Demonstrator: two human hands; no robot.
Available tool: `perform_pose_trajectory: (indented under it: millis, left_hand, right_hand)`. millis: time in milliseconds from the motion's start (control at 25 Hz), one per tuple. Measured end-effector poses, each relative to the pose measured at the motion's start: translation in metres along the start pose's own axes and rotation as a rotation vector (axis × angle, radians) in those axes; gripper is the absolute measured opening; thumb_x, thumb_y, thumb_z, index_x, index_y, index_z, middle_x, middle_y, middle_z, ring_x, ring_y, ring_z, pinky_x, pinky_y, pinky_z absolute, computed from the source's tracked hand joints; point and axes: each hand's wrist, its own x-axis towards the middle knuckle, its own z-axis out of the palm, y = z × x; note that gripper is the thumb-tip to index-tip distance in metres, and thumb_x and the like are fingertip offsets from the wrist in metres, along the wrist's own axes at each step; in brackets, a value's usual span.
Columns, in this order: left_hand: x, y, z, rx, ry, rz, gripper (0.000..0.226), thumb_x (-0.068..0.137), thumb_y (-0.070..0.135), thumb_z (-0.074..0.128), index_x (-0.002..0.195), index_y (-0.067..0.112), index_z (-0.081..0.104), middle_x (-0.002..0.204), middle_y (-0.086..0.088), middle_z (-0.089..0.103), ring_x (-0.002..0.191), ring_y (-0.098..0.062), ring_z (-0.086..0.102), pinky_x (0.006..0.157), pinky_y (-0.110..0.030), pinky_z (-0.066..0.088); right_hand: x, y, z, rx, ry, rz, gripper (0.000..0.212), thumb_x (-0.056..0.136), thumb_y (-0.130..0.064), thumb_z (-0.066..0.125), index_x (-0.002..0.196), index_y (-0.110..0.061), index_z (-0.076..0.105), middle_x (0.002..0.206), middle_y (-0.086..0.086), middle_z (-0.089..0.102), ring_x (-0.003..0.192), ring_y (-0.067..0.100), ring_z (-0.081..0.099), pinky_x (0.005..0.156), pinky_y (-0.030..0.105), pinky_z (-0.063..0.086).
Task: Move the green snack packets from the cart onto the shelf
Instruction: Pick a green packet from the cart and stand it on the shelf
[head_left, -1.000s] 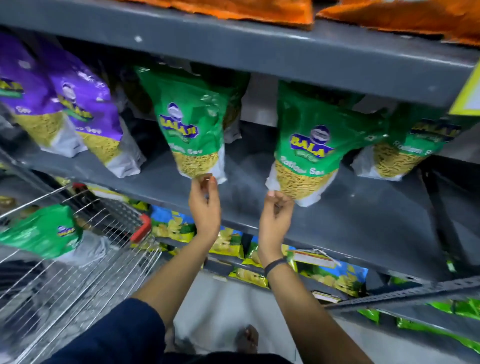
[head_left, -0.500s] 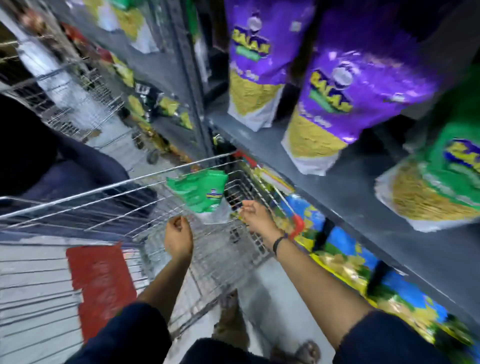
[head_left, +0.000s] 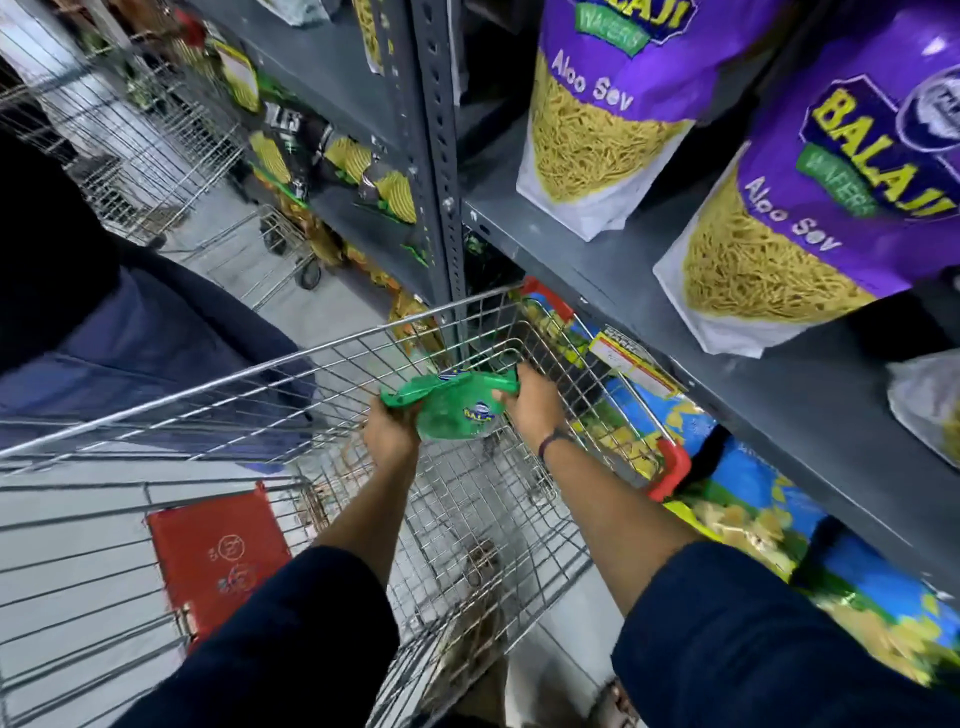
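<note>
A green snack packet (head_left: 457, 408) lies inside the wire cart (head_left: 332, 353), near its far end. My left hand (head_left: 390, 434) grips the packet's left top edge. My right hand (head_left: 532, 402) grips its right top corner. The grey shelf (head_left: 727, 332) runs along the right, higher than the cart, with two purple packets (head_left: 810, 171) standing on it. A sliver of a packet with a white bottom (head_left: 930, 410) shows at the right edge of that shelf.
The cart's red corner guard (head_left: 672, 467) presses close to the lower shelf of blue and yellow snack bags (head_left: 769, 519). A red flap (head_left: 218, 558) hangs in the cart's near side. Another wire cart (head_left: 119, 140) and a person in dark clothing (head_left: 78, 291) stand to the left.
My view swung from the shelf's green packets down to the cart. Both hands left the shelf, reached into the cart and closed on the green packet.
</note>
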Motion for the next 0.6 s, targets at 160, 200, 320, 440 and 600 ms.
perform_pose_trajectory:
  millis: [160,200,320,440,600]
  left_hand:
    - [-0.048,0.021,-0.007,0.043,0.101,0.232,0.026,0.083,0.017,0.064,0.101,0.0,0.059,0.096,-0.019,0.067,0.076,-0.018,0.058,0.062,-0.02,0.045]
    - [-0.073,0.031,-0.01,-0.025,0.121,0.336,0.022,0.083,0.015,0.064,0.098,-0.001,0.06,0.089,-0.016,0.065,0.07,-0.011,0.056,0.059,-0.017,0.043]
    - [-0.15,0.061,-0.026,-0.271,0.138,0.6,0.008,0.084,0.005,0.061,0.08,0.013,0.06,0.069,0.014,0.065,0.058,0.011,0.051,0.061,-0.014,0.042]
    - [-0.239,0.093,-0.034,-0.357,0.145,0.821,0.033,0.081,0.004,0.062,0.065,0.029,0.046,0.052,0.031,0.057,0.051,0.014,0.042,0.054,-0.006,0.034]
    - [-0.367,0.117,-0.008,-0.374,0.009,1.008,0.033,0.082,0.01,0.064,0.065,0.03,0.043,0.051,0.017,0.053,0.049,0.012,0.04,0.05,-0.006,0.031]
  right_hand:
    - [-0.061,0.011,-0.03,0.191,0.157,-0.022,0.039,0.09,-0.024,0.059,0.122,-0.003,0.052,0.092,0.018,0.067,0.086,0.027,0.064,0.062,0.027,0.041]
    - [-0.082,0.015,-0.048,0.196,0.21,-0.067,0.039,0.09,-0.027,0.059,0.119,-0.002,0.053,0.085,0.016,0.064,0.079,0.025,0.061,0.06,0.026,0.036]
    - [-0.15,0.025,-0.105,0.231,0.381,-0.272,0.038,0.087,-0.033,0.062,0.112,-0.005,0.057,0.083,0.018,0.067,0.079,0.031,0.062,0.063,0.036,0.045]
    - [-0.228,0.046,-0.17,0.329,0.508,-0.448,0.04,0.083,-0.039,0.062,0.109,-0.009,0.06,0.091,0.015,0.073,0.085,0.032,0.067,0.072,0.045,0.055]
    - [-0.327,0.112,-0.259,0.485,0.572,-0.458,0.035,0.078,-0.042,0.06,0.102,-0.017,0.061,0.09,0.009,0.072,0.082,0.029,0.068,0.077,0.054,0.056]
